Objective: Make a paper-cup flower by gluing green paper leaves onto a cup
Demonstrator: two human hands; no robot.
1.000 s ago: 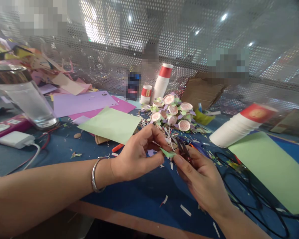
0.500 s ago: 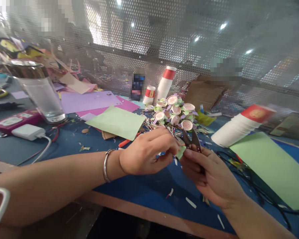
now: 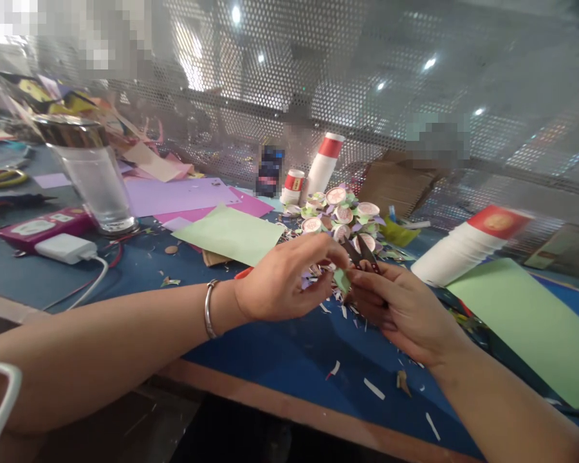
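Holding of the scissors: the dark scissors (image 3: 369, 254) are gripped in the right hand (image 3: 405, 305), which is closed about them; the blades are spread and pointed away, perhaps so that the thumb is left free for the paper.
Small green piece: the piece (image 3: 341, 280) is held up above the desk (image 3: 309, 360), between the two hands, its right edge met by the right thumb; it is probably raised there to be kept in plain view.
Left hand: the left hand (image 3: 282, 276) is curled with its fingers beside the piece; whether thumb and finger are pressed together on it cannot be told.
Round paper shapes: a cluster of them (image 3: 343, 214) is set just beyond the hands, likely to be kept within reach.
Green sheets: one (image 3: 231, 235) is laid to the left, another (image 3: 525, 328) to the right, both seemingly placed aside from the working spot.
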